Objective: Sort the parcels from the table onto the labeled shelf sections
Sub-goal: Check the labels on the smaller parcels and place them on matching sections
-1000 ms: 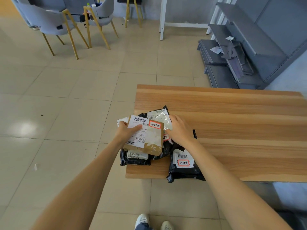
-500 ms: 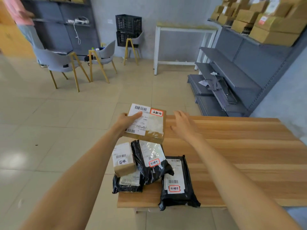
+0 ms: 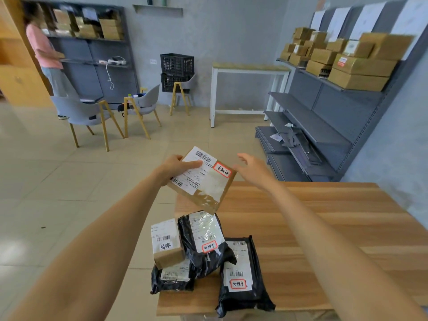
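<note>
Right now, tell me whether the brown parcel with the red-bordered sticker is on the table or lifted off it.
Lifted. The left hand holds the brown parcel tilted in the air above the table.

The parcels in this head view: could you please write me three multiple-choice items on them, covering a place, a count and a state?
1. Where is the flat brown parcel?
A. On the floor
B. Held above the table
C. On a chair

2. How many black bag parcels lie on the table?
A. Three
B. One
C. Six

3. How is the right hand?
A. Gripping a bag
B. Flat on the table
C. Open, holding nothing

Answers:
1 B, the left hand grips it in the air.
2 A, three black bags lie beside one small box.
3 C, its fingers are spread by the parcel's edge.
</note>
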